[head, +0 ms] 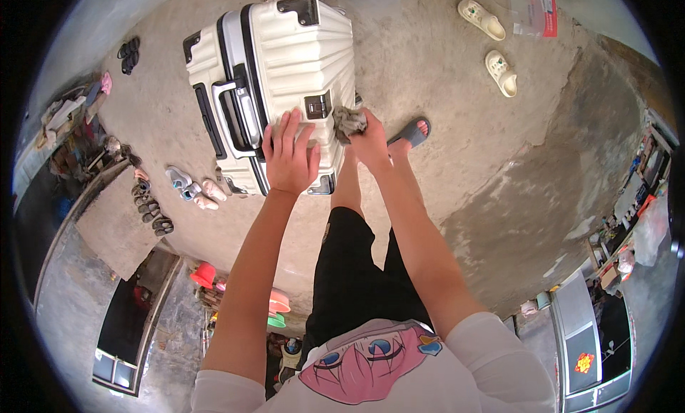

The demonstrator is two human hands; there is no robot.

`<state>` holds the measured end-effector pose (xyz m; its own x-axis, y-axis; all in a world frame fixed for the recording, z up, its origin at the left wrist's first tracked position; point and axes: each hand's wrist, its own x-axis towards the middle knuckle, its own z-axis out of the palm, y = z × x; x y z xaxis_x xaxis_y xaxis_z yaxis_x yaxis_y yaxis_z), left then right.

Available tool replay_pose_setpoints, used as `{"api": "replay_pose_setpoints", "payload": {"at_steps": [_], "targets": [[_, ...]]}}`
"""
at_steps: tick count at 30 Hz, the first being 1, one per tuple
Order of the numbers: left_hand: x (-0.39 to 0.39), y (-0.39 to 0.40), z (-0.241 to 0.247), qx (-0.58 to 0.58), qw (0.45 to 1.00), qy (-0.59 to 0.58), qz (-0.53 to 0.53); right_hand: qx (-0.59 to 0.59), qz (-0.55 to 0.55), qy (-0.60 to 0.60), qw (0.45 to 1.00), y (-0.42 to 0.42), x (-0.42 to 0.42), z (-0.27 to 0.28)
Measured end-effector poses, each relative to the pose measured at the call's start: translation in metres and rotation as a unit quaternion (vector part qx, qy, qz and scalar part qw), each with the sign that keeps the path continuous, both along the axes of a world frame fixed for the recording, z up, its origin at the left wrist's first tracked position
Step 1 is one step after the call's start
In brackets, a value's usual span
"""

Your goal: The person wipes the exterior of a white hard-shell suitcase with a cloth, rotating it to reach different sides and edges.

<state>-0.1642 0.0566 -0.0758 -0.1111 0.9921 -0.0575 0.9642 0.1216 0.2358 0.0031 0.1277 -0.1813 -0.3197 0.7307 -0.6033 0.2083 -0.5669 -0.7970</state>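
Before me on the concrete floor stands a cream hard-shell suitcase point(294, 54) with ribbed sides and black corner guards. My left hand point(291, 156) rests flat on its shell, fingers spread, beside the silver-and-black carry handle point(235, 113). In my right hand point(369, 140) is a crumpled grey cloth point(349, 123), bunched against the suitcase's near right edge. Just left of the cloth sits a black latch point(318, 106) set into the shell. The suitcase's underside and far side are hidden.
Cream clogs point(501, 74) and a clear plastic bag point(530, 11) lie at the upper right. Pairs of shoes point(192, 187) stand on the left. My slippered foot point(411, 133) is close beside the suitcase. Coloured basins point(278, 303) are behind me, and a cluttered shelf point(626, 209) lines the right.
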Motion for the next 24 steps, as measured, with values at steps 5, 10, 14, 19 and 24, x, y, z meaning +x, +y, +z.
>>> {"api": "replay_pose_setpoints", "payload": {"at_steps": [5,10,14,19,24], "targets": [[-0.002,-0.005,0.0,0.025,0.999,0.022,0.006,-0.041,0.013,-0.118,0.992,0.008,-0.016,-0.051],[0.003,0.002,-0.007,0.034,0.999,0.018,-0.011,-0.009,-0.003,-0.111,0.994,0.011,-0.005,-0.1],[-0.001,-0.003,-0.002,0.014,0.999,0.038,-0.027,-0.098,-0.01,-0.014,0.995,0.01,-0.002,-0.064],[0.0,-0.001,-0.005,0.03,0.999,0.025,-0.016,-0.012,0.013,0.025,1.0,0.001,0.008,-0.027],[-0.001,0.001,-0.002,0.022,0.999,0.017,-0.015,-0.003,0.028,0.011,1.0,-0.001,0.01,0.017]]}}
